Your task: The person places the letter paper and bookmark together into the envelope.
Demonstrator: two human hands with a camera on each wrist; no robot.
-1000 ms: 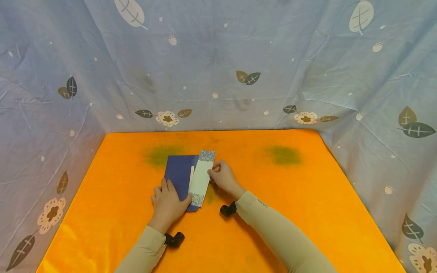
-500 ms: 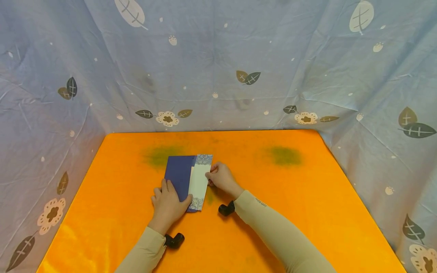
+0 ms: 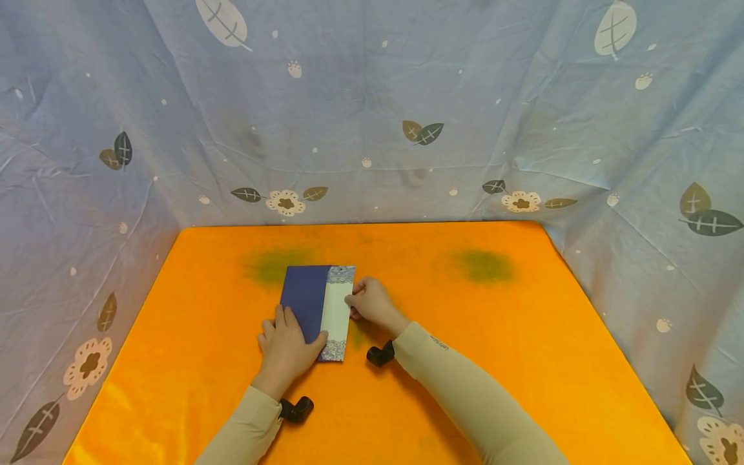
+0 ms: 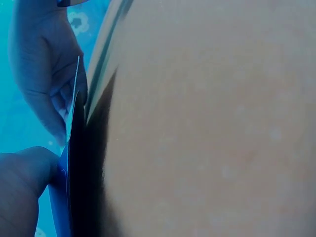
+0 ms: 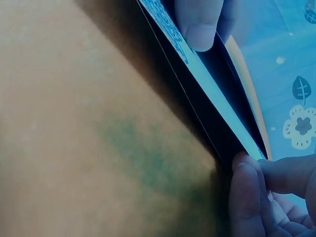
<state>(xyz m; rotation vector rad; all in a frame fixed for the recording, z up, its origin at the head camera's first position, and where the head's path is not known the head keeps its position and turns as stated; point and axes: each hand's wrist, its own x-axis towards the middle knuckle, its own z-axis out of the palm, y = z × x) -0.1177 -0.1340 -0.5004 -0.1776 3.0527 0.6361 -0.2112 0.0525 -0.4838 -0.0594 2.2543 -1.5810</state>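
A dark blue folder (image 3: 306, 290) lies on the orange cloth in the head view. Along its right side is a white card (image 3: 336, 307) with blue lace-like patterned ends. My left hand (image 3: 287, 352) rests across the folder's lower left part, fingers at its left edge. Its thumb (image 5: 200, 29) stretches to the lower left of the card. My right hand (image 3: 374, 303) pinches the card's right edge between thumb and fingers. In the left wrist view, the blue folder (image 4: 60, 202) is seen nearly edge-on, its right side raised off the cloth.
An orange cloth (image 3: 494, 361) with green smudges covers the table. Patterned blue-grey curtains (image 3: 360, 97) hang behind it and on both sides. Black devices (image 3: 297, 410) are strapped at both wrists.
My right hand has moved the card left and slightly toward me. The card now lines up with the folder's right side and covers the pale strip seen before. My left hand stays put.
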